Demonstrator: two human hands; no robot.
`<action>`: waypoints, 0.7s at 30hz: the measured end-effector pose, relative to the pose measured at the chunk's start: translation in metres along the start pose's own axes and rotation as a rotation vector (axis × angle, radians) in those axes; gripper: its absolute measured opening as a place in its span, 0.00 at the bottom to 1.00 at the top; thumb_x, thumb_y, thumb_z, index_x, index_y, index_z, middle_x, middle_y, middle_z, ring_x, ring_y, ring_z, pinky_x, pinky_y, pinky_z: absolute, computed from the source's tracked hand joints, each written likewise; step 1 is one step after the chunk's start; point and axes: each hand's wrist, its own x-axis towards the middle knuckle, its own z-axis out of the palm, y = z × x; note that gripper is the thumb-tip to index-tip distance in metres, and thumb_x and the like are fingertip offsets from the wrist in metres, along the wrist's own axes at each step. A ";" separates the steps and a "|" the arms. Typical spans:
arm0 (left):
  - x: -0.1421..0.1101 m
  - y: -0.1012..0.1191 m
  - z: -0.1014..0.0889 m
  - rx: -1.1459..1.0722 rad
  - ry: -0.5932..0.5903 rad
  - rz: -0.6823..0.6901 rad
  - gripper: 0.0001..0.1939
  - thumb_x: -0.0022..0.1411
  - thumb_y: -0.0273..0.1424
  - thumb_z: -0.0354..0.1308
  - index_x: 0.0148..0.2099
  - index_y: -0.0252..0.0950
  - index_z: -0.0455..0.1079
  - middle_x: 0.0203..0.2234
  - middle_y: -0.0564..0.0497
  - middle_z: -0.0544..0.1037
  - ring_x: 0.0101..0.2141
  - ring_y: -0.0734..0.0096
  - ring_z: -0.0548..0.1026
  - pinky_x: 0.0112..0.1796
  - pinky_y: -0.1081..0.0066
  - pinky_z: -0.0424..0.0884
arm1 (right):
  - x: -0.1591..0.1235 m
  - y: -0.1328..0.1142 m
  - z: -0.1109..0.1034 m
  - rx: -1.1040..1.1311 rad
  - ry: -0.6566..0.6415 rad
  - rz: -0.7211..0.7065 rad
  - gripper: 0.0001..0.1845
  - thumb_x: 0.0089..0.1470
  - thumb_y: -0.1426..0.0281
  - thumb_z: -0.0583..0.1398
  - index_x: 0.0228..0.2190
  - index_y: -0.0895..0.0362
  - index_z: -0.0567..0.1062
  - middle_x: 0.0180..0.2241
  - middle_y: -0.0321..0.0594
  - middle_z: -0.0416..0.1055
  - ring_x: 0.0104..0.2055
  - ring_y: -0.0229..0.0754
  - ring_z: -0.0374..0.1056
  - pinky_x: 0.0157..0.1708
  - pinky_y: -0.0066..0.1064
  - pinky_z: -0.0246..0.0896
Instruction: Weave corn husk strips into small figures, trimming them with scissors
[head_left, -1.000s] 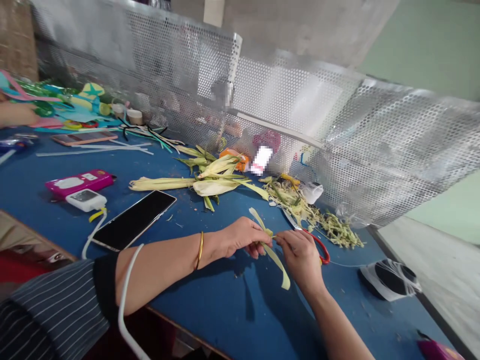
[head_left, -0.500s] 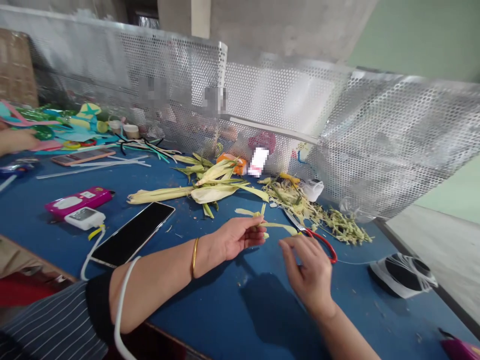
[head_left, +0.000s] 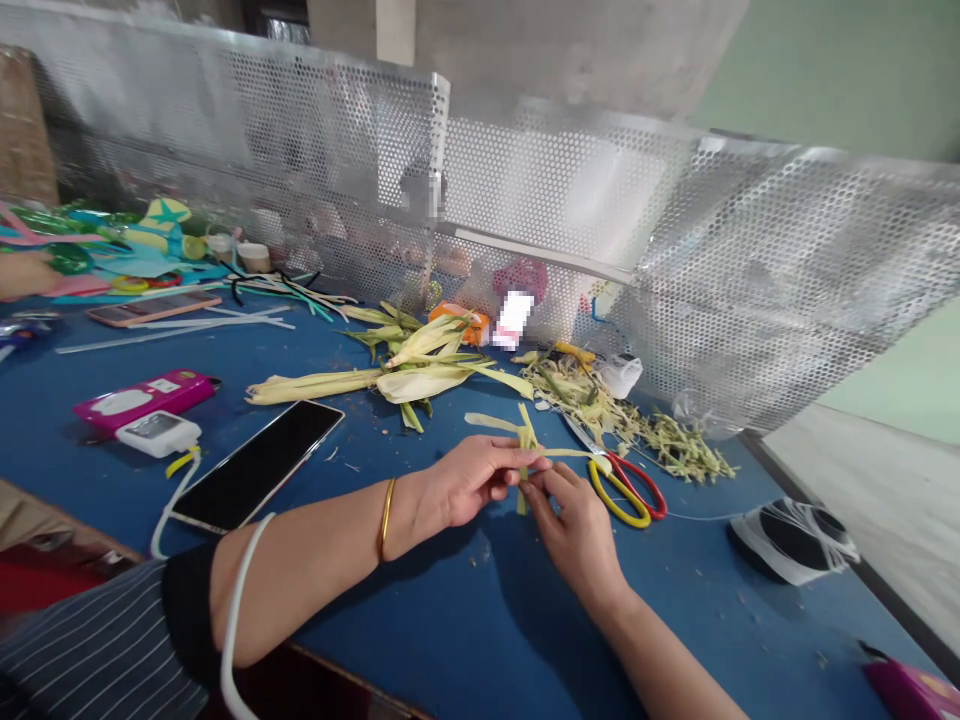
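Note:
Pale green corn husk strips (head_left: 527,432) cross one another between my hands, above the blue table. My left hand (head_left: 480,478), with a gold bangle at the wrist, pinches them near their crossing. Fingers of my right hand (head_left: 574,520) close on the lower end of a strip, just beside the left fingertips. Strip ends stick out upward, to the left and to the right. Scissors (head_left: 630,490) with one red and one yellow handle loop lie just beyond my right hand. Behind my hands rests a bunch of corn husks (head_left: 427,375).
Husk scraps (head_left: 600,400) are heaped at the back right. A thread spool (head_left: 793,540) sits near the right edge. To the left are a black phone (head_left: 259,468) and a magenta device (head_left: 146,400). Perforated metal panels (head_left: 540,180) stand behind. Another person's hand (head_left: 26,275) is at far left.
My right hand has moved left and in to the husk strips, and its fingers have closed on one. The yellow scissor loop now shows. The view has shifted slightly.

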 end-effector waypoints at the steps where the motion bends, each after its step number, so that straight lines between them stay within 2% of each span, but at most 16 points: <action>1: 0.000 0.000 0.000 0.023 0.015 0.013 0.10 0.48 0.30 0.70 0.32 0.29 0.76 0.28 0.50 0.75 0.19 0.87 0.59 0.17 0.80 0.48 | 0.000 -0.002 -0.001 0.036 -0.026 -0.007 0.14 0.62 0.69 0.53 0.24 0.54 0.67 0.26 0.37 0.66 0.28 0.40 0.63 0.29 0.30 0.54; 9: -0.003 0.001 0.002 0.126 0.082 0.077 0.15 0.46 0.36 0.71 0.31 0.30 0.75 0.28 0.50 0.77 0.19 0.86 0.58 0.19 0.76 0.47 | 0.000 -0.016 -0.013 0.281 -0.183 -0.070 0.17 0.61 0.71 0.53 0.20 0.54 0.60 0.23 0.34 0.62 0.27 0.38 0.59 0.30 0.29 0.55; 16: -0.002 -0.001 0.001 0.129 0.138 0.046 0.18 0.44 0.39 0.72 0.30 0.29 0.75 0.23 0.52 0.75 0.18 0.85 0.54 0.20 0.75 0.45 | 0.000 -0.024 -0.017 0.361 -0.322 -0.145 0.15 0.60 0.72 0.54 0.21 0.54 0.61 0.24 0.34 0.63 0.29 0.38 0.60 0.31 0.30 0.57; 19: -0.002 -0.001 0.000 0.151 0.148 0.041 0.18 0.44 0.40 0.72 0.30 0.30 0.76 0.26 0.50 0.77 0.19 0.84 0.55 0.20 0.75 0.46 | -0.001 -0.025 -0.017 0.375 -0.369 -0.180 0.15 0.61 0.71 0.53 0.22 0.54 0.63 0.24 0.35 0.64 0.29 0.38 0.62 0.31 0.30 0.57; 21: -0.001 0.000 -0.001 0.175 0.154 0.069 0.19 0.43 0.41 0.72 0.31 0.30 0.77 0.29 0.48 0.78 0.20 0.84 0.55 0.20 0.75 0.46 | -0.002 -0.024 -0.016 0.301 -0.350 -0.223 0.14 0.62 0.71 0.53 0.23 0.54 0.65 0.25 0.35 0.65 0.29 0.39 0.63 0.30 0.30 0.57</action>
